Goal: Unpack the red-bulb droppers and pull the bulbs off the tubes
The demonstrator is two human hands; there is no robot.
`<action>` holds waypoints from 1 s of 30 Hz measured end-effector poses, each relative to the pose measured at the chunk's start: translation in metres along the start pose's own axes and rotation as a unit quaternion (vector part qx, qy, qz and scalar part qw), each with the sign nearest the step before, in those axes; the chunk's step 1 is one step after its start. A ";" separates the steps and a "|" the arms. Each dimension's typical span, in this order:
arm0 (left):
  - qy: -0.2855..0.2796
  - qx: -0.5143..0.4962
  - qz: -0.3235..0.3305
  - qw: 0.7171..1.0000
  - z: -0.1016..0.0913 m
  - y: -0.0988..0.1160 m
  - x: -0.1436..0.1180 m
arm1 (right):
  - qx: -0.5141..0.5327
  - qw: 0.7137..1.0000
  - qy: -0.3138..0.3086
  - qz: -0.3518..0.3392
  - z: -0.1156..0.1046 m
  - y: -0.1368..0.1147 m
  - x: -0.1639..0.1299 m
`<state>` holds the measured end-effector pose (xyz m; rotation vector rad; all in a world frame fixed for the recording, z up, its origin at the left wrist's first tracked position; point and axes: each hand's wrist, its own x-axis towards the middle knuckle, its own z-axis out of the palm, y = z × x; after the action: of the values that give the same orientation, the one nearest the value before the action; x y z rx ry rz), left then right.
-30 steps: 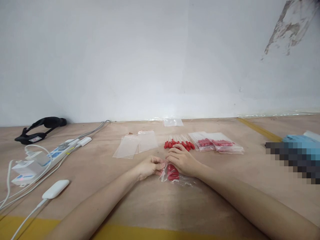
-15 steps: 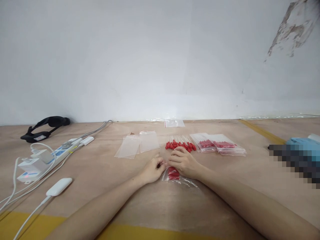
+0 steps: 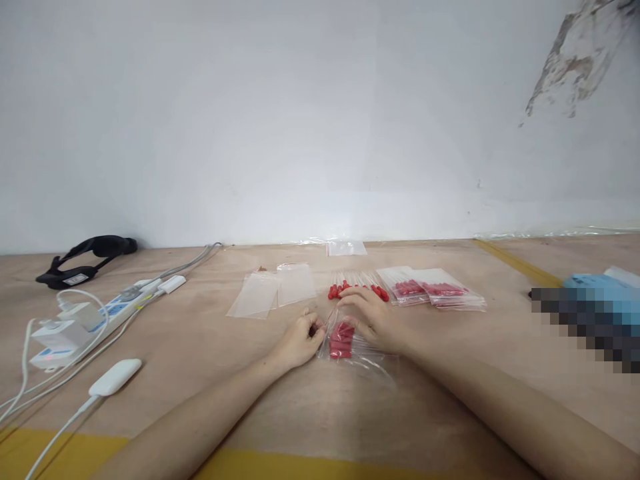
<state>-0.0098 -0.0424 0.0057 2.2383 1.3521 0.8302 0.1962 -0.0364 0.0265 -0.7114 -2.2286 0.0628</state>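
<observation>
A clear zip bag (image 3: 363,368) lies flat on the table in front of me, with several red-headed white sticks (image 3: 341,341) lying sideways in it. Thumb and index finger of my left hand (image 3: 304,339) are pinched at the bag's left edge. My right hand (image 3: 375,319) arches over the bag's upper right part, its fingers bent and apart from the thumb. Whether its thumb touches the plastic I cannot tell. Just beyond my right fingers is a loose pile of the same red-headed sticks (image 3: 383,293), partly covered by that hand.
Filled zip bags (image 3: 450,293) are stacked at the right of the pile. Flat unfilled bags (image 3: 257,293) lie to the left, and another bag (image 3: 346,248) rests by the wall. A power strip (image 3: 113,312), cables, a white charger (image 3: 115,377) and a black strap (image 3: 85,259) occupy the left side.
My right hand's fingers have lifted and spread away from the bag's left edge, uncovering more of the red heads. My left hand stays pinched at that edge. The view has shifted slightly.
</observation>
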 end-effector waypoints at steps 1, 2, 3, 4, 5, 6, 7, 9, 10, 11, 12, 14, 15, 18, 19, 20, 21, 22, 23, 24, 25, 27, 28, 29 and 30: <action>0.014 -0.001 -0.004 1.000 0.001 0.000 -0.001 | 0.006 1.000 -0.001 0.030 -0.004 -0.001 -0.003; 0.029 -0.002 -0.011 1.000 0.001 0.000 -0.001 | 0.005 0.998 -0.011 0.055 -0.009 -0.001 -0.007; 0.042 -0.001 -0.018 0.999 0.001 0.000 -0.002 | 0.000 0.997 -0.026 0.074 -0.012 -0.002 -0.012; 0.052 0.001 -0.026 0.998 0.001 0.000 -0.002 | -0.007 0.995 -0.042 0.088 -0.015 -0.003 -0.019; 0.057 0.002 -0.028 0.998 0.002 0.000 -0.002 | -0.014 0.993 -0.061 0.101 -0.017 -0.004 -0.026; 0.054 0.002 -0.021 0.998 0.001 0.001 -0.002 | -0.019 0.990 -0.077 0.114 -0.018 -0.006 -0.033; 0.045 0.000 -0.006 0.999 0.001 0.001 -0.002 | -0.020 0.988 -0.088 0.128 -0.018 -0.007 -0.039; 0.019 -0.010 0.038 0.999 0.001 0.002 -0.001 | -0.016 0.983 -0.103 0.151 -0.017 -0.009 -0.049; 0.006 -0.017 0.060 0.998 0.000 0.002 0.000 | -0.013 0.982 -0.106 0.157 -0.016 -0.010 -0.052; -0.006 -0.024 0.079 0.997 -0.001 0.001 0.000 | -0.009 0.982 -0.105 0.159 -0.014 -0.010 -0.054; -0.016 -0.033 0.093 0.995 -0.002 0.001 0.000 | -0.006 0.982 -0.101 0.158 -0.012 -0.010 -0.055; -0.041 -0.057 0.111 0.991 -0.005 0.002 0.001 | -0.003 0.984 -0.086 0.154 -0.009 -0.008 -0.056; -0.058 -0.070 0.112 0.990 -0.006 0.003 0.001 | -0.005 0.986 -0.076 0.149 -0.008 -0.006 -0.056; -0.110 -0.111 0.089 0.984 -0.010 0.006 0.002 | -0.016 0.990 -0.055 0.127 -0.004 0.001 -0.057; -0.126 -0.122 0.080 0.981 -0.011 0.008 0.002 | -0.021 0.991 -0.051 0.123 -0.003 0.003 -0.058; -0.138 -0.128 0.075 0.979 -0.011 0.009 0.002 | -0.026 0.991 -0.048 0.120 -0.002 0.004 -0.059; -0.146 -0.130 0.073 0.978 -0.011 0.010 0.002 | -0.030 0.991 -0.048 0.119 -0.001 0.005 -0.060; -0.151 -0.126 0.074 0.978 -0.011 0.010 0.002 | -0.034 0.991 -0.047 0.118 -0.001 0.005 -0.060; -0.153 -0.119 0.076 0.978 -0.012 0.011 0.003 | -0.040 0.991 -0.047 0.118 0.000 0.006 -0.061; -0.155 -0.110 0.078 0.979 -0.012 0.011 0.003 | -0.045 0.991 -0.047 0.117 0.000 0.005 -0.061; -0.156 -0.100 0.078 0.980 -0.013 0.011 0.003 | -0.052 0.991 -0.046 0.116 0.000 0.005 -0.061; -0.160 -0.079 0.085 0.980 -0.016 0.011 0.002 | -0.066 0.990 -0.041 0.113 0.001 0.005 -0.061; -0.160 -0.067 0.095 0.980 -0.017 0.011 0.002 | -0.070 0.991 -0.039 0.111 0.001 0.004 -0.062; -0.161 -0.054 0.110 0.979 -0.018 0.012 0.001 | -0.071 0.991 -0.038 0.108 0.001 0.004 -0.062; -0.158 -0.041 0.129 0.978 -0.019 0.013 0.000 | -0.069 0.991 -0.037 0.105 0.001 0.004 -0.062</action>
<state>-0.0139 -0.0477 0.0282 2.3872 0.8822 0.5648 0.2304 -0.0640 -0.0168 -1.0340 -2.2371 0.0394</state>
